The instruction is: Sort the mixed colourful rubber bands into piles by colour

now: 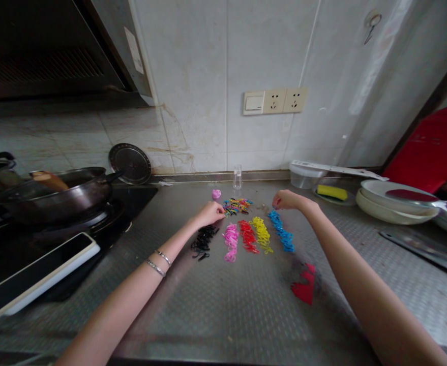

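Small bands lie in coloured rows on the metal counter: black (pixel 205 240), pink (pixel 231 242), red (pixel 248 237), yellow (pixel 262 235) and blue (pixel 281 232). Behind them is a mixed-colour pile (pixel 237 205). My left hand (pixel 211 213) is at the pile's left edge, above the black row, its fingers closed in a pinch; what they hold is too small to name. At the far end of the blue row, my right hand (pixel 284 200) has its fingertips pressed together, any content hidden. A pink item (pixel 216 194) sits behind my left hand.
A clear bottle (pixel 237 177) stands near the wall. To the left are a phone (pixel 40 274) and a pan (pixel 59 195) on the stove. Bowls (pixel 394 201), a yellow sponge (pixel 332 192) and a knife (pixel 425 251) are at right. A torn red piece (pixel 305 285) lies nearer.
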Demonstrator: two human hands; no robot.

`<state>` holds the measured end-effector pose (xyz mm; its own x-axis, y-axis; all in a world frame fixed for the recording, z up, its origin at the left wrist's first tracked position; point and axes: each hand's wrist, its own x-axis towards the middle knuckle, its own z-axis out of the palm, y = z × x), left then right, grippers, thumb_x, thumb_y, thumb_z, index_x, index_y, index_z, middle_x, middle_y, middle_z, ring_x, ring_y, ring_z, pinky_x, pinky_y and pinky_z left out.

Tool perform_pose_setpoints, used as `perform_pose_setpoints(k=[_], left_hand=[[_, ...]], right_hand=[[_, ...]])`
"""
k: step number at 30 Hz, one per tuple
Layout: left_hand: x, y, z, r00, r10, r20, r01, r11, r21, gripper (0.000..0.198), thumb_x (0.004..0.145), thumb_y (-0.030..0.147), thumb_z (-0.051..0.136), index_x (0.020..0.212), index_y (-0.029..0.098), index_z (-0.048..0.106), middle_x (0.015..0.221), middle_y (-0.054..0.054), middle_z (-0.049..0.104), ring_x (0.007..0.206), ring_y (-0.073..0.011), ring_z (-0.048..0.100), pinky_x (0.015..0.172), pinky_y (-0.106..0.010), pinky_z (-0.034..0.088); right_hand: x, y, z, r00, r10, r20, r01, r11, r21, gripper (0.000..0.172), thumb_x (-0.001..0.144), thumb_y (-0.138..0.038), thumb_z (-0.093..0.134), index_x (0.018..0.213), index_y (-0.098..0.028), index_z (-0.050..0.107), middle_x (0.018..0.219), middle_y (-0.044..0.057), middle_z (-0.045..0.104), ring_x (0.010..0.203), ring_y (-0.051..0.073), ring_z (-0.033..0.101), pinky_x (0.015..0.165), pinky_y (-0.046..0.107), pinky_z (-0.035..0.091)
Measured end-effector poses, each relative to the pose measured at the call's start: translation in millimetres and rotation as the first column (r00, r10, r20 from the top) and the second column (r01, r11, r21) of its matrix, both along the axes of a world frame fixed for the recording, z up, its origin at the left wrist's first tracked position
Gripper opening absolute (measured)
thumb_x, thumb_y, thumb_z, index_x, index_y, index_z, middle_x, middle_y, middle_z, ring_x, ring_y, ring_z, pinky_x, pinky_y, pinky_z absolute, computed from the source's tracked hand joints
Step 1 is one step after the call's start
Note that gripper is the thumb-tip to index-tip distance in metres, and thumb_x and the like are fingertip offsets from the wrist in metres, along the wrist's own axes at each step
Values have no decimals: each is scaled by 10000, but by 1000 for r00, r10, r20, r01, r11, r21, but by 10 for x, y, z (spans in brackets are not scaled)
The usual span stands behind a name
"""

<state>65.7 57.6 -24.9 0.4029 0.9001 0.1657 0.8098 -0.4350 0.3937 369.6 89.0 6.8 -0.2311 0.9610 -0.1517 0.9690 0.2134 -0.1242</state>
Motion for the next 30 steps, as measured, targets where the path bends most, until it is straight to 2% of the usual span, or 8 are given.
perform_pose_setpoints(k=[4,9,13,16,21,25,27,30], left_hand=[[-5,24,-49,998,14,55,-15,999,32,188,686,275,564,763,173,702,704,-38,664,580,-125,544,537,-206,341],[-45,74,-80,993,-36,110,30,998,51,175,684,238,548,718,143,692,688,-47,665,593,-127,559,555,-204,362],[-84,106,-80,982,-69,175,69,998,8,191,692,214,518,705,117,683,636,-49,656,578,-127,567,569,-208,385],[-96,116,-41,961,-44,273,61,997,-56,186,678,212,540,713,92,677,637,-59,654,582,-128,567,576,-215,401],[-87,93,87,861,50,506,84,967,-239,190,647,232,613,738,75,670,598,-38,624,485,-78,488,500,-199,369],[-69,59,158,793,128,596,133,918,-373,270,654,304,640,809,84,662,475,18,510,366,-26,325,377,-175,213],[-52,44,178,747,140,650,184,896,-404,277,646,307,655,812,86,654,464,34,466,360,-19,305,364,-175,177],[-13,14,215,687,167,708,246,862,-442,283,640,306,668,825,94,636,486,45,440,362,-8,294,359,-173,160]], right_hand=[[-5,-1,5,999,19,-27,-18,1000,23,325,645,-96,561,942,-149,681,808,66,694,706,151,631,566,190,452],[-44,-20,43,998,48,-48,-45,997,64,314,678,-128,535,959,-145,675,813,67,690,706,145,626,588,195,455],[-79,-37,70,996,76,-48,-71,993,90,308,682,-143,525,946,-147,682,823,66,689,709,151,624,596,198,449],[-129,-44,79,994,94,-53,-88,991,103,307,681,-133,509,930,-152,688,818,61,690,723,155,624,598,197,441],[-339,-107,130,966,184,-182,-162,978,128,288,675,-127,505,896,-138,689,802,55,690,715,145,615,599,190,432],[-603,-222,214,899,313,-307,-274,947,166,271,699,-171,502,902,-161,681,708,19,677,631,119,587,556,188,411],[-736,-282,237,858,368,-359,-322,929,185,259,712,-205,511,906,-167,679,715,20,673,618,108,572,551,189,404],[-907,-358,214,792,372,-483,-361,925,121,270,729,-273,529,928,-155,669,698,28,663,569,89,542,530,191,401]])
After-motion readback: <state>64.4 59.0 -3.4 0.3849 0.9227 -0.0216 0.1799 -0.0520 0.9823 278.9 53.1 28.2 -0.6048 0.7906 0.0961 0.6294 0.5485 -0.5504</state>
